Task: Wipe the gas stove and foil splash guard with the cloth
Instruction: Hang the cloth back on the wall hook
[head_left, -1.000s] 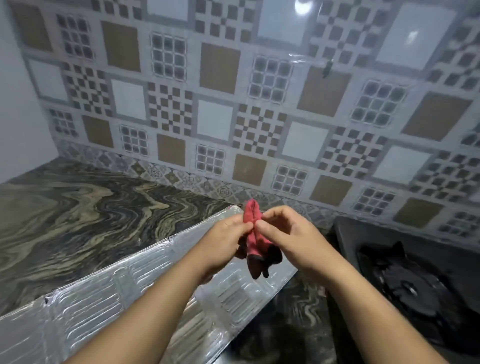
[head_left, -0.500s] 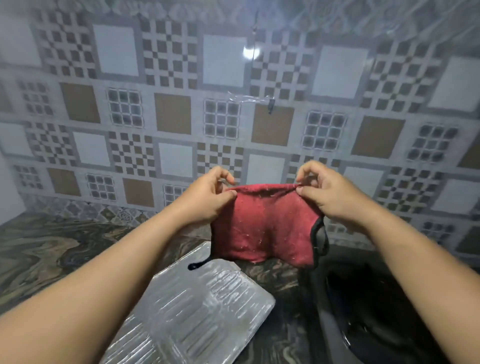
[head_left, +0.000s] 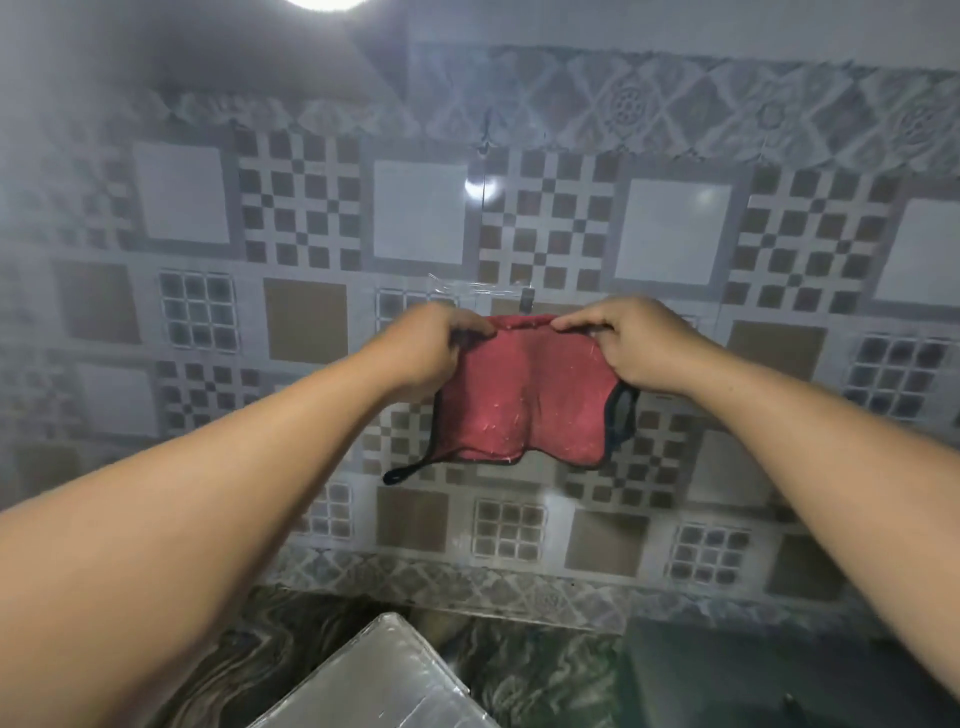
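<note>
Cloth (head_left: 524, 395) pinched at top corners by left hand (head_left: 434, 345) and right hand (head_left: 631, 343), hanging spread before tiled wall (head_left: 306, 208), likely opened flat for wiping. Foil splash guard (head_left: 384, 680) lying on surface (head_left: 519, 660) at 6 o'clock, gas stove (head_left: 727, 670) at 5 o'clock.

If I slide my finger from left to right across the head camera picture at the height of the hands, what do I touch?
left hand → red cloth, which both hands pinch by its top edge → right hand, all held up in front of the tiled wall.
</note>
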